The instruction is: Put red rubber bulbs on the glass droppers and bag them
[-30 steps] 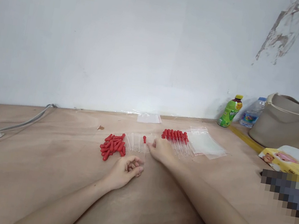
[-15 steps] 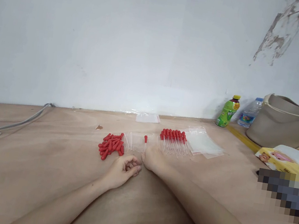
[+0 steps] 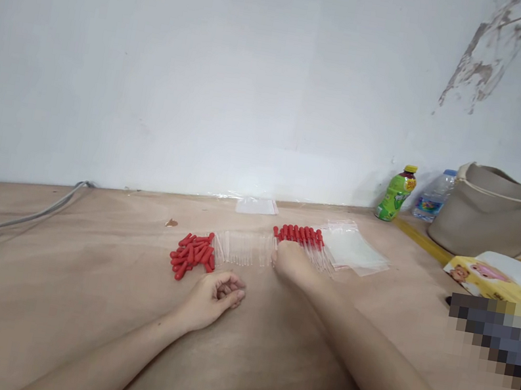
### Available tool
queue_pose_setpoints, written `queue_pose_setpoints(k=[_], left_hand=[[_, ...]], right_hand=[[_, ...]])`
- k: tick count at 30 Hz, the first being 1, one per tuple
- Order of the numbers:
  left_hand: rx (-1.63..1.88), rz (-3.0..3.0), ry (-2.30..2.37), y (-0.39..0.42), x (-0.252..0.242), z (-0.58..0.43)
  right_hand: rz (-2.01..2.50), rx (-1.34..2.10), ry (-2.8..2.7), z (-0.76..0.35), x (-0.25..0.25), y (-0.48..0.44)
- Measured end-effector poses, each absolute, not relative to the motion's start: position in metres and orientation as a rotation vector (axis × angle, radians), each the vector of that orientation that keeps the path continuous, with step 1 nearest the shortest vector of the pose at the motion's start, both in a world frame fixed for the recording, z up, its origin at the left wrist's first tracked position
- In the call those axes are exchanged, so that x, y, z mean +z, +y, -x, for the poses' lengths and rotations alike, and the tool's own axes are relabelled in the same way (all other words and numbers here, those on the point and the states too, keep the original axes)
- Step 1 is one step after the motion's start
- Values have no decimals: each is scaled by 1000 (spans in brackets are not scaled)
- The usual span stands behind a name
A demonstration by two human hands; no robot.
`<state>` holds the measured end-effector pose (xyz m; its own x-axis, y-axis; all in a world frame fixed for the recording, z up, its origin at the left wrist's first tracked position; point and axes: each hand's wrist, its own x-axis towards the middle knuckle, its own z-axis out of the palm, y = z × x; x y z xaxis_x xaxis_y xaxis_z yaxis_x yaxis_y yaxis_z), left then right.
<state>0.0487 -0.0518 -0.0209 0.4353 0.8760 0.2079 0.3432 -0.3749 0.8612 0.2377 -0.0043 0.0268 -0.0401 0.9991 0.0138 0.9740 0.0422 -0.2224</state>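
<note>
red bulbs (image 3: 191, 254) lie heaped beside a row of clear tubes (image 3: 236, 249) — red-topped droppers (image 3: 302, 235) lined up right.

Nothing can be read; print on the green bottle (image 3: 396, 194) and clear bottle (image 3: 434, 196), right of frame, is too small.

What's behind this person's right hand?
Past the right grip shows a row of red dropper bulbs, with thin clear tubes visible to its right. The grip covers parts of other tubes; whether it holds anything cannot be seen.
</note>
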Motion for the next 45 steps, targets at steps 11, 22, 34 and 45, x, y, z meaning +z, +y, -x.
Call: queue_pose_setpoints(k=[11,22,34,45], left_hand=[[862,-1926,1035,-52,-21,-49],[862,-1930,1026,-52,-20,-48],[880,-1928,1029,-52,-21,-48],[875,-1922,1019,-53,-19,-49]], right_hand=[[2119,187,-2087,-244,19,-1],[2121,68,-1980,-237,10,7],[2145,72,-1902,-235,4,13],[2156,54,-1906,-232,6,12]])
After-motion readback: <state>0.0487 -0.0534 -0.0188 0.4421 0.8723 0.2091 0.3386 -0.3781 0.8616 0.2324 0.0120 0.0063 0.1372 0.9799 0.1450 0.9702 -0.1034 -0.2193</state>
